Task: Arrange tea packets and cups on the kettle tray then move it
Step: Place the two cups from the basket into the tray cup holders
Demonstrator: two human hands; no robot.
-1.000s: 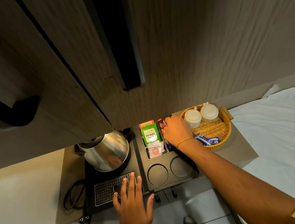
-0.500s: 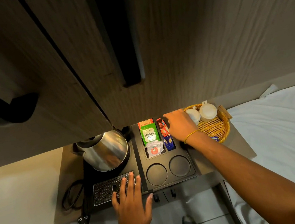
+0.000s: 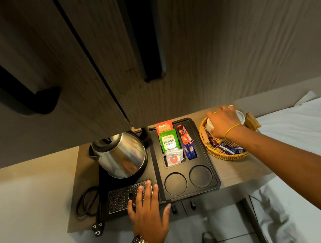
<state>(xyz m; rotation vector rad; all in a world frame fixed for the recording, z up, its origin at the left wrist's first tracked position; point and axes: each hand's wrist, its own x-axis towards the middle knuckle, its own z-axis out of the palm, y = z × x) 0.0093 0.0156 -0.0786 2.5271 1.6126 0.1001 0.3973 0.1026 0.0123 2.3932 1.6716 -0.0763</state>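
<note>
The right hand [image 3: 223,122] covers two white cups [image 3: 240,116] in the woven wicker basket [image 3: 228,154]; whether its grip has closed, I cannot tell. Lifting carelessly could knock them together. The black kettle tray [image 3: 208,152], steadied by the flat, open left hand [image 3: 148,213], waits beside.

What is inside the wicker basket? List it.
Inside the wicker basket: two white cups at the back, mostly hidden under the right hand, plus blue sachets and a dark red one at the front. Anything beneath the hand or wrist cannot be seen.
</note>
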